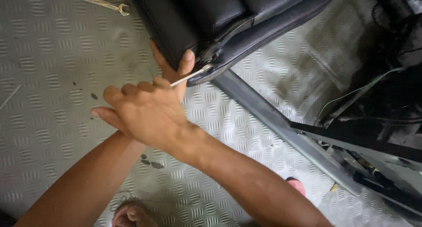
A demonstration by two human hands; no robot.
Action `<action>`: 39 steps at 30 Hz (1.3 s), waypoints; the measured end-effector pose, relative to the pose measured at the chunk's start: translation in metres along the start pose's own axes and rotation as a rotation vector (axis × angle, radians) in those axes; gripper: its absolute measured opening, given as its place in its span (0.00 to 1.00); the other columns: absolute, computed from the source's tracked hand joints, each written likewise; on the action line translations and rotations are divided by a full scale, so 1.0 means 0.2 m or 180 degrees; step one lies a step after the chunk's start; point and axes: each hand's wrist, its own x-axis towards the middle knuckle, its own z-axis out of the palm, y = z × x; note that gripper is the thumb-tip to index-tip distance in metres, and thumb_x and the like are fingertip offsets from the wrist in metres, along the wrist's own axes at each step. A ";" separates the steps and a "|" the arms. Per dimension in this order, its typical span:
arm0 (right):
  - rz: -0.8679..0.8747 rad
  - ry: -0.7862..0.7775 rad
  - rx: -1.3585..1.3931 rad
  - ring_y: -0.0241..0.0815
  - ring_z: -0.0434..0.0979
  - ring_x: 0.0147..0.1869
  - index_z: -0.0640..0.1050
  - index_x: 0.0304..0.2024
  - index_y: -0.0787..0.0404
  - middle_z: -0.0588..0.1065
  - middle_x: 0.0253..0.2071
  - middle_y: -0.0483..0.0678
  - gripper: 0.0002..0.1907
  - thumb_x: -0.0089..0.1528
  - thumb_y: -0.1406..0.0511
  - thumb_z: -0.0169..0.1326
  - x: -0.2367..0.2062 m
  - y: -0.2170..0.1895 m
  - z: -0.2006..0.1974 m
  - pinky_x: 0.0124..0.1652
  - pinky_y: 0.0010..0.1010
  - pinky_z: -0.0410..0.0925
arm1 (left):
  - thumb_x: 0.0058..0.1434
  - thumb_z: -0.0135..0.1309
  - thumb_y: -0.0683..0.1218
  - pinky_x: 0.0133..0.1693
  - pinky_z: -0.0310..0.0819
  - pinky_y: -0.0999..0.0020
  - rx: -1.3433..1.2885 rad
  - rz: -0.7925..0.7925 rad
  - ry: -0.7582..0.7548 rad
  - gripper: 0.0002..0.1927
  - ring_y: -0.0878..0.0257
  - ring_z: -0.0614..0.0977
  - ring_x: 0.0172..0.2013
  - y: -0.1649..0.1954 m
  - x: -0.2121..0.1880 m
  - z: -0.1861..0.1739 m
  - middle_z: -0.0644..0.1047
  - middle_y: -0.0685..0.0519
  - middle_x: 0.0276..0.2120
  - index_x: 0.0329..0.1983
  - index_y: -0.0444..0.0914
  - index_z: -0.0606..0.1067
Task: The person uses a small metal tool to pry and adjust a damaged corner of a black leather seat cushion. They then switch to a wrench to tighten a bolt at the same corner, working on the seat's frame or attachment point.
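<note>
R hand [147, 112] curled round thin silver metal rod [192, 75], tip at edge of black padded leather seat [228, 20]; L hand [173, 66] mostly hidden, thumb pressed on seat corner, grip unclear; open-end steel spanner [94, 1] lies well apart on grey chequer-plate floor [44, 55].

No packages, labels, signs or screens in view.
</note>
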 end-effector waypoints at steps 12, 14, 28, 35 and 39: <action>-0.0368 0.0313 0.1363 0.47 0.78 0.36 0.78 0.36 0.63 0.76 0.33 0.51 0.15 0.66 0.57 0.57 -0.13 0.03 -0.33 0.43 0.34 0.70 | 0.66 0.53 0.68 0.70 0.52 0.64 0.2081 -0.0115 0.0755 0.63 0.50 0.55 0.75 -0.11 0.15 0.06 0.45 0.39 0.76 0.75 0.38 0.20; 0.0046 0.0584 0.1286 0.45 0.78 0.37 0.77 0.37 0.64 0.76 0.35 0.51 0.12 0.66 0.61 0.53 -0.09 0.11 -0.40 0.42 0.33 0.71 | 0.68 0.53 0.69 0.73 0.48 0.62 0.2119 -0.0005 0.0652 0.65 0.49 0.51 0.77 -0.11 0.17 0.07 0.41 0.38 0.78 0.75 0.37 0.18; 0.1076 0.1458 0.4453 0.38 0.45 0.23 0.59 0.33 0.60 0.52 0.21 0.45 0.24 0.79 0.51 0.40 0.05 0.79 -0.51 0.26 0.32 0.45 | 0.60 0.50 0.75 0.73 0.44 0.58 0.2184 -0.0309 0.0723 0.69 0.47 0.48 0.77 -0.06 0.14 0.08 0.38 0.35 0.77 0.73 0.35 0.15; 0.1080 0.1383 0.4366 0.37 0.44 0.22 0.60 0.35 0.59 0.51 0.20 0.45 0.23 0.77 0.51 0.41 0.05 0.79 -0.48 0.26 0.33 0.45 | 0.61 0.50 0.75 0.74 0.42 0.58 0.2147 -0.0217 0.0636 0.70 0.47 0.45 0.78 -0.08 0.14 0.06 0.35 0.35 0.77 0.72 0.34 0.14; 0.1096 0.1346 0.4352 0.37 0.44 0.22 0.60 0.34 0.59 0.50 0.19 0.43 0.26 0.77 0.48 0.44 0.05 0.72 -0.48 0.23 0.31 0.44 | 0.61 0.52 0.73 0.73 0.43 0.58 0.2073 -0.0140 0.0729 0.70 0.47 0.46 0.77 -0.08 0.15 0.06 0.36 0.35 0.77 0.72 0.34 0.15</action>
